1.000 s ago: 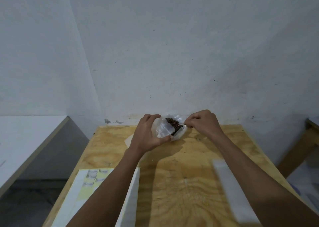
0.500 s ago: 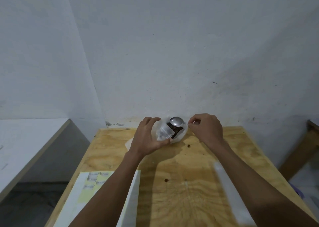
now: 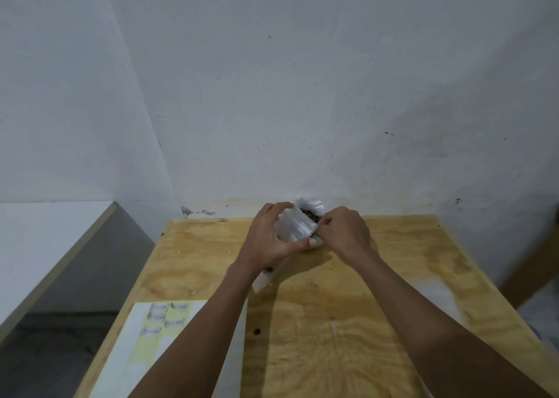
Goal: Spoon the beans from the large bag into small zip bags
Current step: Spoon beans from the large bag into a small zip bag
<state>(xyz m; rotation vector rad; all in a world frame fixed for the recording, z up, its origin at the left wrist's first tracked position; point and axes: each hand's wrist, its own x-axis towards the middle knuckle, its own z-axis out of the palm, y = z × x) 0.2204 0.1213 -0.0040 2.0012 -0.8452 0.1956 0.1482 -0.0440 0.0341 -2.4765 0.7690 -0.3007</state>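
In the head view, the spoon bowl that was seen raised above the bags half a second ago is no longer visible, and the right hand (image 3: 344,231) has been brought in against the left hand (image 3: 273,237). A small zip bag (image 3: 295,227) is gripped by the curled left fingers and thumb at the far edge of the wooden table (image 3: 348,322), while the right fingers are curled tight at its edge; what is pinched there cannot be told. Dark beans (image 3: 311,215) are seen inside the large bag (image 3: 313,205) just behind it by the wall.

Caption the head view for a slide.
Left hand holds a small zip bag while the right hand works at its mouth.
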